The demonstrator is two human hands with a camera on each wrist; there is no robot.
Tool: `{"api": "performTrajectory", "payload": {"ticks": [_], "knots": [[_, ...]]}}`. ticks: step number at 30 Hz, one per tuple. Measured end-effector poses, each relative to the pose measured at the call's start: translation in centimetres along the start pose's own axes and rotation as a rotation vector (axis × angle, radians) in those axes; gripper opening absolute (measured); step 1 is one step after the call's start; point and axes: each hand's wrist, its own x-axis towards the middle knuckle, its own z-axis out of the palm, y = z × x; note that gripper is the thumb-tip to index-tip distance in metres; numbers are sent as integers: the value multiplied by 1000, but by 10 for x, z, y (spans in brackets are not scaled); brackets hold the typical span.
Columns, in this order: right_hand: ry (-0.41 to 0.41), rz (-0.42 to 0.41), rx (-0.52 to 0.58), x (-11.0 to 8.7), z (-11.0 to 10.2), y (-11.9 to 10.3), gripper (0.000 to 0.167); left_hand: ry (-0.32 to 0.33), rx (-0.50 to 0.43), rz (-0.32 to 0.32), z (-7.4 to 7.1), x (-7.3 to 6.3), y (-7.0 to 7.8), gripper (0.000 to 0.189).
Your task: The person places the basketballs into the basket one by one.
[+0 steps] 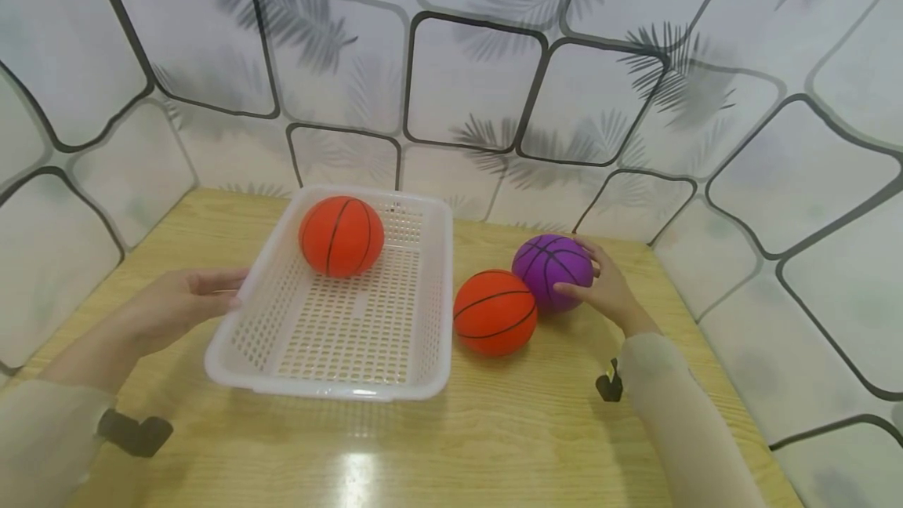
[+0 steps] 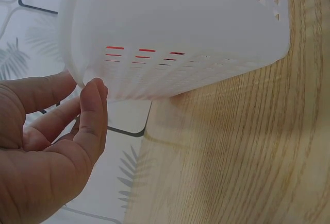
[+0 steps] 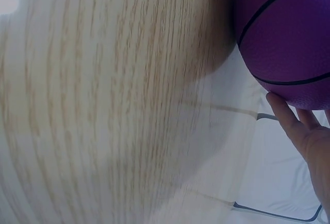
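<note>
A white perforated plastic basket (image 1: 367, 394) stands on the table with an orange basketball (image 1: 342, 237) at its far left inside. My left hand (image 1: 179, 304) pinches the basket's left rim; in the left wrist view, thumb and fingers (image 2: 90, 110) meet at that rim. To the basket's right, a second orange basketball (image 1: 495, 312) sits close beside it. Just behind and right of that one is a purple basketball (image 1: 553, 271). My right hand (image 1: 603, 281) touches the purple ball's right side, thumb in front and fingers farther back. In the right wrist view, fairly straight fingers (image 3: 289, 121) rest against the purple ball.
The light wood table (image 1: 494, 437) ends at a patterned wall covering (image 1: 473, 77) behind and at both sides. A black wrist strap piece (image 1: 137, 431) shows at the left sleeve and another dark piece (image 1: 610, 382) at the right sleeve.
</note>
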Motion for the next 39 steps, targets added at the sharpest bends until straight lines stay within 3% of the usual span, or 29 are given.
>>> {"api": "performTrajectory", "payload": {"ticks": [8, 13, 17, 28, 39], "knots": [[34, 17, -23, 8, -4, 21, 90, -3, 4, 14, 1, 2, -3, 59], [33, 12, -27, 1, -9, -8, 88, -4, 18, 19, 1, 2, -3, 58], [44, -4, -32, 3, -15, -18, 88, -8, -3, 24, 1, 1, -3, 59], [112, -42, -51, 29, -28, -17, 90, -5, 3, 13, -1, 0, -1, 62], [123, -151, -15, 46, -19, -52, 84, 2, 14, 4, 0, -1, 1, 63]]}}
